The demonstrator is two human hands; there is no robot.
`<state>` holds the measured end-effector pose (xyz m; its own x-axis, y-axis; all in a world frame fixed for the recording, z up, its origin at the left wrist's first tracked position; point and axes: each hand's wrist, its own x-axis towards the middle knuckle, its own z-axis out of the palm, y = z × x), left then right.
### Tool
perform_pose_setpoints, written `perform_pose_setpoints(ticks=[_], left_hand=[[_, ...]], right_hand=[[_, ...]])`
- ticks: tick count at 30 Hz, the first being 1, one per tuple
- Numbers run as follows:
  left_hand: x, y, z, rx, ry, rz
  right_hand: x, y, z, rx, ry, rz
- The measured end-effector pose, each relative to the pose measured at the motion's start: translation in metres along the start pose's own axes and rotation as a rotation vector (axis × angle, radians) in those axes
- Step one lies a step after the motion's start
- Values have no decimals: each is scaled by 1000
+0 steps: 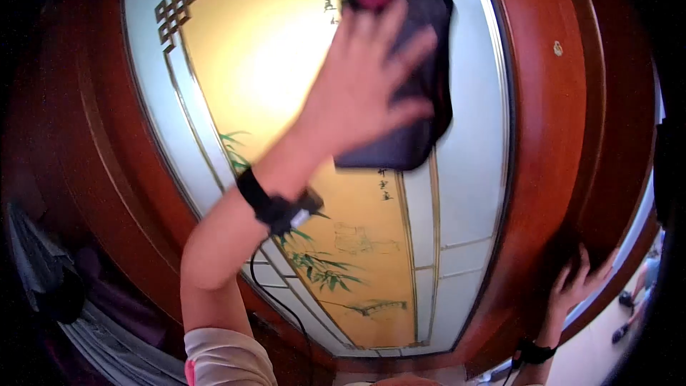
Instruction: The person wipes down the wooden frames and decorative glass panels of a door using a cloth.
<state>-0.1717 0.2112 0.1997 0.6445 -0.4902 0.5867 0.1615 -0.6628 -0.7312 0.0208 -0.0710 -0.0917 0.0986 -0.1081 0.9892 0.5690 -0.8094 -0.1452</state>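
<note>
My left hand is raised with its fingers spread, in front of or lying on a dark item with a reddish patch near its top. The item looks like a cloth or pad against the decorated panel; blur hides its exact form and whether the palm touches it. At the lower right, my right hand has its fingers apart beside the edge of the red-brown wooden frame. It holds nothing visible. Both wrists wear black straps with a device or cable.
Green painted bamboo and dark lettering decorate the yellow panel. Grey and purple fabric hangs at the lower left. A black cable trails below my left wrist. Beyond the frame at the right, part of a person shows above a pale floor.
</note>
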Motion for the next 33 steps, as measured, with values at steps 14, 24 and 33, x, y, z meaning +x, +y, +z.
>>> perform_pose_setpoints(ticks=[14,24,33], left_hand=[[-45,45,8,-264,-507,249],[129,-114,-37,605,312,-335],[71,21,20,194,120,-107]], right_hand=[[6,-6,-8,85,-35,62],[11,-7,-10,74,-42,74],[8,-6,-11,135,-70,92]])
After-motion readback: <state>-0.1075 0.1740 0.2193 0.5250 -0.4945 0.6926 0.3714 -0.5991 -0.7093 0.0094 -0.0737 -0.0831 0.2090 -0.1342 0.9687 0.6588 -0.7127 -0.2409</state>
